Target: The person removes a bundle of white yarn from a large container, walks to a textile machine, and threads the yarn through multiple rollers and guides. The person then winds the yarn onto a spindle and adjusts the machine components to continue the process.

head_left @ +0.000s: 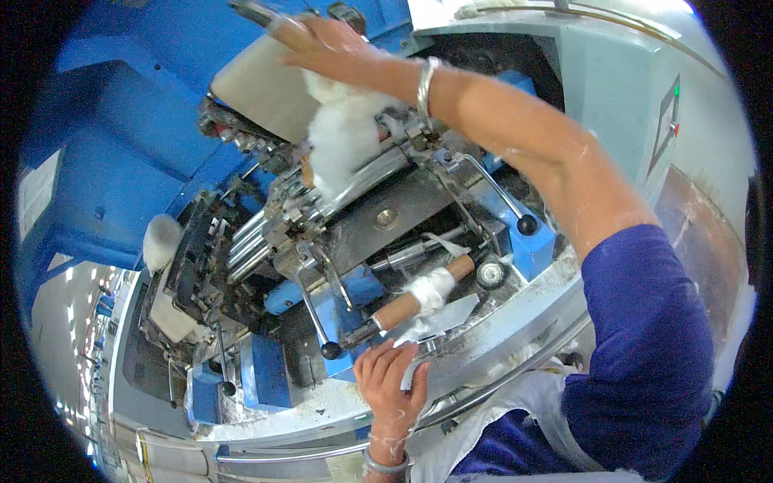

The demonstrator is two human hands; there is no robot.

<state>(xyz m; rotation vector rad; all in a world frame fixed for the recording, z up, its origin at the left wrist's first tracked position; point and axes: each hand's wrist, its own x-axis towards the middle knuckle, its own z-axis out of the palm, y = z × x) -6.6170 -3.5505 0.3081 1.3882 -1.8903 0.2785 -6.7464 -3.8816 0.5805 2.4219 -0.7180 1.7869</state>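
Observation:
My right arm reaches across to the raised top arm (270, 88) of a fibre-drafting machine. My right hand (326, 44), blurred by motion, closes on a dark grey handle (256, 12) at its upper end. Below hangs loose white fibre (342, 145), over shiny metal rollers (374, 175). Near the machine's front edge, my left hand (390, 378) has its fingers and thumb bent around a light grey metal bracket (414, 373). Just beyond it lies a brown roller (398, 310) wrapped partly in white fibre (432, 288).
Black-knobbed levers (331, 350) stick out beside blue blocks (531, 248). A second drafting unit (185, 306) stands at left, with a white fibre clump (163, 241) above. Blue panels (121, 177) rise behind. A metal rail (298, 455) runs along the front.

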